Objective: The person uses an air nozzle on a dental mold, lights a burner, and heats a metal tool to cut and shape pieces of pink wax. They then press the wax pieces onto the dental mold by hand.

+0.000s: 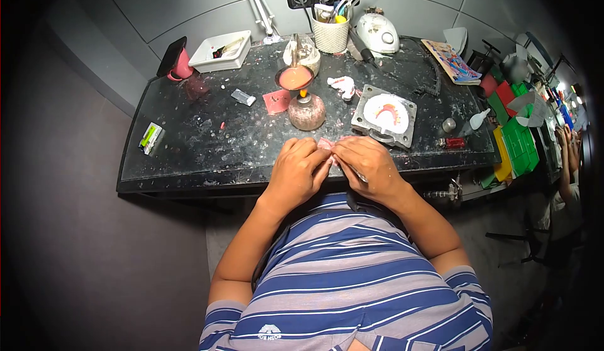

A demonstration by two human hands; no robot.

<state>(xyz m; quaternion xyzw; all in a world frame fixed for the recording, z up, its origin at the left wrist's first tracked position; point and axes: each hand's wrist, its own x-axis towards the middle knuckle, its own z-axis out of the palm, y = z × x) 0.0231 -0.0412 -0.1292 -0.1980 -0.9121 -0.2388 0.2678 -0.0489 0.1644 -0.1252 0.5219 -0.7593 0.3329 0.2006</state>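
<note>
My left hand (299,168) and my right hand (368,167) meet at the front edge of the bench, both with fingers closed on a small pink piece (326,143). Much of the piece is hidden by the fingers. Just beyond them stands a round burner (306,112) with an orange flame, under a dark ladle (296,78) of pinkish liquid. To the right of the burner lies a metal flask (407,124) with white plaster and a reddish, arch-shaped form in it. A flat pink sheet (275,102) is left of the burner.
Along the back are a white tray (204,68), a holder with tools (331,36) and a white device (377,33). A red-handled item (452,143) and a booklet (452,62) lie at the right. Beyond green bins (520,146), another person's arm (565,168) shows.
</note>
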